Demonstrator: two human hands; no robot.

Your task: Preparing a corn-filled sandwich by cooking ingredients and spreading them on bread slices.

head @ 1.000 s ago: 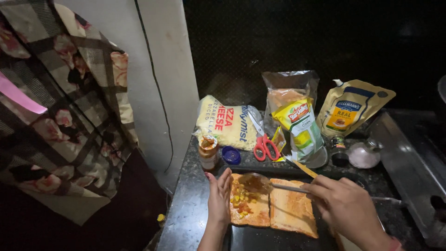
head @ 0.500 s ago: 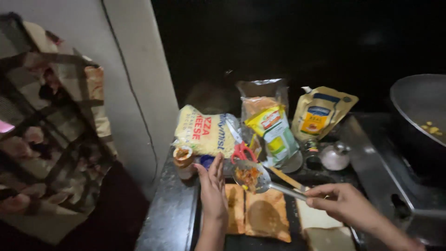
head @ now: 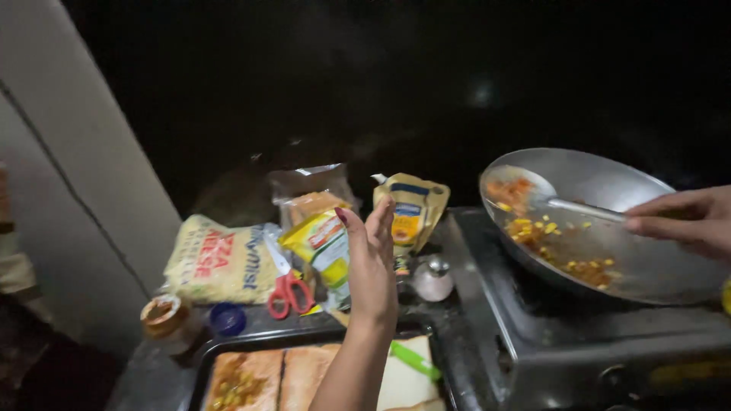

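Gripping spoon (head: 560,200) in pan (head: 609,221), right hand (head: 681,221), left hand (head: 371,262) open above scissors (head: 285,285), pouches (head: 327,247).

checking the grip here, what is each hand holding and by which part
The right hand holds a metal spoon by its handle end, bowl in the pan. The left hand holds nothing.

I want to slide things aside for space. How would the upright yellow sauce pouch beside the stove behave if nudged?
The yellow pouch stands on a narrow base, so it probably tips easily. Its soft, creased sides suggest it would flex rather than slide stiffly.
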